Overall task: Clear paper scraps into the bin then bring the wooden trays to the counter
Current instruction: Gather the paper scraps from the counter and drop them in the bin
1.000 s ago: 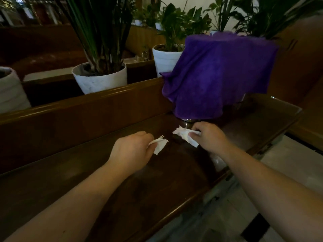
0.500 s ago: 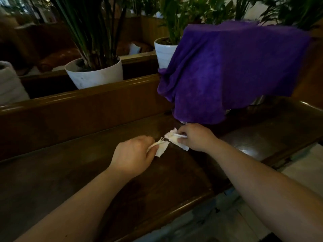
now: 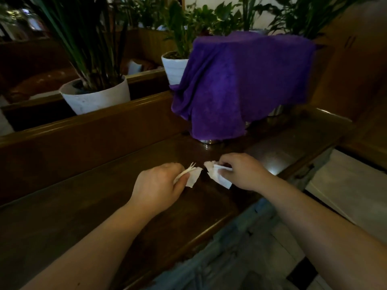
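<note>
Over the dark wooden ledge (image 3: 104,206), my left hand (image 3: 159,183) is closed on a white paper scrap (image 3: 193,178) together with thin pale sticks that poke out past my thumb. Just to its right, my right hand (image 3: 240,171) pinches a second crumpled white paper scrap (image 3: 217,175). The two scraps sit a small gap apart, just above the ledge. No bin and no wooden tray shows in the head view.
A purple cloth (image 3: 240,84) drapes over a metal-based object at the back of the ledge. White plant pots (image 3: 96,97) (image 3: 174,66) stand behind the raised wooden rail (image 3: 83,126). Pale floor (image 3: 345,195) lies beyond the ledge's right end.
My hands, touching paper to paper half a second ago, have drawn slightly apart. The view has shifted a little; both hands keep their scraps.
</note>
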Available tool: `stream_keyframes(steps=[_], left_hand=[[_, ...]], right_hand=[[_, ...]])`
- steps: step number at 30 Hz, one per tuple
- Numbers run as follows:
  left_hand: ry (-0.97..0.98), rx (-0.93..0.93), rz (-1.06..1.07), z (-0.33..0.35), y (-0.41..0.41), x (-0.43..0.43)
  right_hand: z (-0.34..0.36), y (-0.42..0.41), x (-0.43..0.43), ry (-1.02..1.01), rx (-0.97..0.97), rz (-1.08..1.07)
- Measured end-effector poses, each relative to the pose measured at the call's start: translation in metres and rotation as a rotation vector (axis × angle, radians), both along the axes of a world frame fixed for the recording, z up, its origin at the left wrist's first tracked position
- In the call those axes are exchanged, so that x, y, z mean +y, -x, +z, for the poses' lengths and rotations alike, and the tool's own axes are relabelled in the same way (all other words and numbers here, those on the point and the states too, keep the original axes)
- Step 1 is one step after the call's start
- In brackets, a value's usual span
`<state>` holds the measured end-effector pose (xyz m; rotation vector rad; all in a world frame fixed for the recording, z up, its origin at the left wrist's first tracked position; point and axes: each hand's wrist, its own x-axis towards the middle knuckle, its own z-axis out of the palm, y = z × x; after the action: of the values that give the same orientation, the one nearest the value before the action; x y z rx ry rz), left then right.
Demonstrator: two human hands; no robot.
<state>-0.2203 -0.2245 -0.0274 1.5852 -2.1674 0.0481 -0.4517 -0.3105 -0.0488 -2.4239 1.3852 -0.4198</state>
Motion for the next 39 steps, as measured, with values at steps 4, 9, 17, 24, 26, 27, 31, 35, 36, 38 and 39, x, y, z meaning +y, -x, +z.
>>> stream_keyframes(steps=[4, 9, 17, 24, 26, 27, 31, 35, 36, 38, 39], left_hand=[[0.021, 0.040, -0.105, -0.005, 0.012, 0.017], [0.004, 0.109, -0.242, -0.030, 0.036, 0.045], [-0.060, 0.114, -0.455, -0.072, 0.111, 0.090], [-0.219, 0.075, -0.499, -0.136, 0.177, 0.095], [-0.294, 0.097, -0.510, -0.172, 0.205, 0.093], [-0.313, 0.102, -0.512, -0.193, 0.222, 0.092], [-0.402, 0.153, -0.497, -0.278, 0.277, 0.090], [-0.457, 0.185, -0.476, -0.372, 0.322, 0.094], [-0.497, 0.161, -0.455, -0.386, 0.326, 0.095], [-0.577, 0.132, -0.381, -0.437, 0.339, 0.096], [-0.611, 0.120, -0.339, -0.465, 0.345, 0.098]], right_hand=[[0.003, 0.021, 0.052, -0.029, -0.101, -0.145], [-0.017, 0.050, 0.125, -0.021, -0.082, -0.296], [-0.061, 0.129, 0.218, -0.172, -0.090, -0.517], [-0.148, 0.184, 0.248, -0.175, -0.291, -0.703], [-0.191, 0.204, 0.252, -0.236, -0.359, -0.784], [-0.216, 0.216, 0.253, -0.263, -0.375, -0.809], [-0.310, 0.259, 0.259, -0.322, -0.361, -0.929], [-0.404, 0.290, 0.267, -0.417, -0.309, -0.994], [-0.418, 0.292, 0.269, -0.441, -0.311, -1.002], [-0.462, 0.300, 0.274, -0.501, -0.319, -1.020], [-0.487, 0.304, 0.277, -0.535, -0.335, -1.044]])
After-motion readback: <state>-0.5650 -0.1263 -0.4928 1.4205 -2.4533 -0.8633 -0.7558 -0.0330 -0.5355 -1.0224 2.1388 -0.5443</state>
